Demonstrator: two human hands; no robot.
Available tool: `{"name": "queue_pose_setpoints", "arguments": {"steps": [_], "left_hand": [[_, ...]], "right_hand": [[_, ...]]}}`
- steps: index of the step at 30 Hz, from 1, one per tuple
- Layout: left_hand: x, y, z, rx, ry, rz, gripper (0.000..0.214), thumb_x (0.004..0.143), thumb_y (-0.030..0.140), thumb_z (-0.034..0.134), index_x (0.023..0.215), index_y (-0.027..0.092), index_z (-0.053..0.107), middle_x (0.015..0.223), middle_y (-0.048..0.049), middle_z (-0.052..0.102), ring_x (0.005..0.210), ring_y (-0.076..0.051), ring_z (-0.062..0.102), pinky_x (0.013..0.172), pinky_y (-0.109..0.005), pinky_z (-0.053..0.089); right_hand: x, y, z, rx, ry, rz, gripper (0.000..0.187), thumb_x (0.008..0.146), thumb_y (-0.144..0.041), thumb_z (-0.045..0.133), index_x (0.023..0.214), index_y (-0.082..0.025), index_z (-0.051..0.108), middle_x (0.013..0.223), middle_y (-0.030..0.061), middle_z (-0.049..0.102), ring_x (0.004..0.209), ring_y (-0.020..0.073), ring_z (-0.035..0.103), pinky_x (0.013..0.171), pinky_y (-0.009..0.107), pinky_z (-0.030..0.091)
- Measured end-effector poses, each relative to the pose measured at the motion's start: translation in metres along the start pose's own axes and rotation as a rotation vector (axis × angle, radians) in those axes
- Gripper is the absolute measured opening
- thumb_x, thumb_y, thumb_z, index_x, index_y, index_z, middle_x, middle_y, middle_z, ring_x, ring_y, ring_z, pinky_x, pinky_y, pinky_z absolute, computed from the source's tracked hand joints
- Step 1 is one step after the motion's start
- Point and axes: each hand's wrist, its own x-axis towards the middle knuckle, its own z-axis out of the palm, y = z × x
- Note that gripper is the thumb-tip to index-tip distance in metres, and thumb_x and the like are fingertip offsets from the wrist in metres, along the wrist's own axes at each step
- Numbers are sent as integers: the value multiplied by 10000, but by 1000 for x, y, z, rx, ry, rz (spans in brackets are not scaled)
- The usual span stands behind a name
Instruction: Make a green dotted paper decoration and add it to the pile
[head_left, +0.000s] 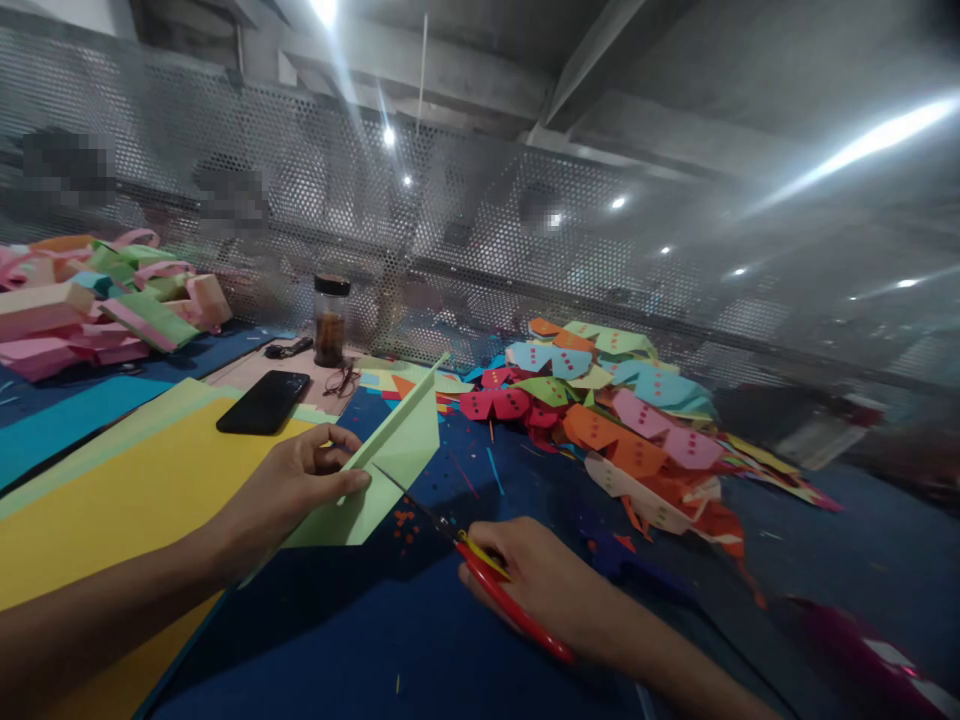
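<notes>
My left hand (300, 480) pinches a folded light-green sheet of paper (390, 450) and holds it tilted above the dark blue table (337, 640). In my right hand (540, 580) are red-and-yellow-handled scissors (480, 570), fingers wrapped round the handles. The blades point up and left and meet the lower edge of the green paper. Small red paper scraps lie on the table just beneath the cut.
Yellow, pale-green and blue sheets (112, 480) lie stacked at left with a black phone (264, 402) on them. A dark-lidded jar (330, 320) stands behind. A heap of dotted coloured paper shapes (622, 420) lies at right, pink and green folded pieces (97, 300) far left, a perforated metal screen behind.
</notes>
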Motion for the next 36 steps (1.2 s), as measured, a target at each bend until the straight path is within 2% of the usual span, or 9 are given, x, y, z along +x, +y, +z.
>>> {"name": "queue_pose_setpoints", "arguments": {"steps": [8,12,18,20,23,27,29,33,36], "left_hand": [[-1,3,2,-92,3,-72,509,552,307,909,938,203,595,624,85,612,526,-105,554,499,-204,408],[1,4,0,-117,45,-79,517,532,301,923,922,206,599,617,89,609,512,-109,565,480,-206,414],[4,7,-5,-140,100,-67,517,534,237,910,947,216,598,673,77,641,536,-108,584,477,-198,423],[3,7,-6,-139,99,-69,527,537,226,905,966,217,599,680,73,645,546,-114,595,479,-197,422],[1,7,-6,-126,77,-75,529,538,216,899,977,209,603,657,73,637,532,-110,586,482,-196,422],[0,6,-5,-108,73,-100,553,522,216,907,977,212,594,642,77,631,508,-117,584,485,-213,436],[0,5,-4,-95,58,-95,550,533,232,905,986,216,593,663,71,641,519,-127,600,483,-220,441],[1,3,-4,-79,36,-92,535,541,248,899,981,208,597,665,58,649,526,-138,605,481,-226,438],[1,2,-4,-84,34,-73,522,548,262,900,970,204,599,628,69,625,516,-132,590,490,-228,444]], "right_hand": [[-1,0,-2,-47,19,-32,244,899,-265,584,712,-185,448,706,-18,559,630,112,444,568,258,236],[-2,5,-5,-55,11,-32,248,932,-324,547,735,-190,480,726,-13,578,655,123,477,572,254,264],[-6,24,-33,-48,-37,36,247,859,-382,638,732,-191,547,707,-10,609,671,144,551,563,233,318],[-1,30,-45,-113,14,97,316,844,-477,666,736,-195,569,733,8,646,711,175,594,578,242,344],[19,40,-56,-291,168,193,371,869,-572,630,856,-202,642,876,59,721,781,226,656,620,276,378],[69,52,-57,-361,194,173,312,935,-460,593,1059,-191,690,1070,105,730,964,285,687,715,304,454],[98,55,-56,-372,204,186,317,940,-439,620,1071,-161,699,1102,134,716,1032,306,672,798,341,494],[140,57,-56,-346,202,185,338,981,-382,631,1240,-165,624,1253,96,639,1074,245,650,913,453,554],[149,55,-61,-280,227,151,324,983,-366,633,1243,-174,626,1268,88,633,1082,247,648,917,456,560]]}}
